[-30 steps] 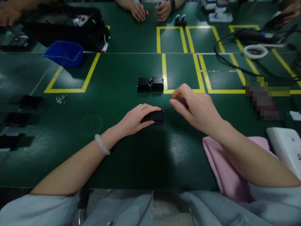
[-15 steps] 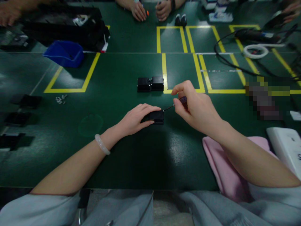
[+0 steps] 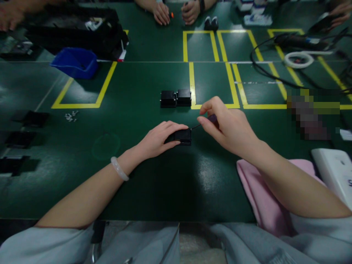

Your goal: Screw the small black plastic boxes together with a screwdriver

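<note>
My left hand [image 3: 162, 137] grips a small black box [image 3: 184, 136] flat against the green table, fingers along its far side and thumb on its near side. In my right hand [image 3: 227, 123] is a screwdriver [image 3: 212, 118] with a dark purple handle, pinched between thumb and fingers. Its thin shaft slants down to the left, and the tip meets the far right corner of the box at a small shiny spot. Beyond my hands, two similar black boxes [image 3: 176, 98] sit side by side. Part of the held box is hidden under my left fingers.
Loose screws [image 3: 71, 116] lie in a small pile on the left, below a blue bin [image 3: 75, 63]. Several black parts [image 3: 20, 139] line the left edge. A pink cloth [image 3: 255, 187] and a white case [image 3: 334, 172] lie at right. Another person's hands [image 3: 176, 14] rest across the table.
My right hand has shifted very slightly left, and its fingers have turned a little on the screwdriver handle. My left hand and the box have stayed in place.
</note>
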### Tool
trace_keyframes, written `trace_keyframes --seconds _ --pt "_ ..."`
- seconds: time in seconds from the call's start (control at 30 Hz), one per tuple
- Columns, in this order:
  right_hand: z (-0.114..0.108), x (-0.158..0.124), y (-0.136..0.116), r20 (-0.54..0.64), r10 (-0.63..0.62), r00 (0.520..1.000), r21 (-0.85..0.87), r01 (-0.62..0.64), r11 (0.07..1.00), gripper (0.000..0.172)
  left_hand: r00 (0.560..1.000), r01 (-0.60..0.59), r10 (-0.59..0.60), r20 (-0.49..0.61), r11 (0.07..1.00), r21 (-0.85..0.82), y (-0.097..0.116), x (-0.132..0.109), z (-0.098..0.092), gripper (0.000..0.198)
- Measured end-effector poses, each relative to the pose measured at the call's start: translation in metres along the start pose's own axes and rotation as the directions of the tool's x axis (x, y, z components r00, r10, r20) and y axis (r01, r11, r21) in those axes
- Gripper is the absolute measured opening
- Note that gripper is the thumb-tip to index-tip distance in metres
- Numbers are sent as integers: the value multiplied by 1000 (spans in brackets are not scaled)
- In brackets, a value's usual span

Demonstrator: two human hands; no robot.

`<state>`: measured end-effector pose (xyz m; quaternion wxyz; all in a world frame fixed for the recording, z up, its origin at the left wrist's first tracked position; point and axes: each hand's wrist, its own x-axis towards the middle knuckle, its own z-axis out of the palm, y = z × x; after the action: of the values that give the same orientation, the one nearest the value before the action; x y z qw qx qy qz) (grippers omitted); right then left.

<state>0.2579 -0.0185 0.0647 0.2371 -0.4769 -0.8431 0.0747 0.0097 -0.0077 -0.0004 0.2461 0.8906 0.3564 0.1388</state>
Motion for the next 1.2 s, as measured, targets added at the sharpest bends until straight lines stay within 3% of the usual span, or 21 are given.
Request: trace_keyframes --seconds 0.43,0.6,0.8,1.2 --pt "2 0 2 3 18 1000 12 -18 1000 21 1000 -3 3 -5 1000 4 0 1 1 44" --pt "3 0 2 -52 -20 998 13 21 1000 24 1000 -14 14 -11 1000 6 -1 1 1 44" --pt "2 0 1 9 -8 1000 5 8 1000 20 1000 -9 9 -8 1000 10 -1 0 1 45" --pt "2 0 1 3 -23 1000 -4 23 1000 19 1000 -5 5 -8 1000 15 -1 0 1 45"
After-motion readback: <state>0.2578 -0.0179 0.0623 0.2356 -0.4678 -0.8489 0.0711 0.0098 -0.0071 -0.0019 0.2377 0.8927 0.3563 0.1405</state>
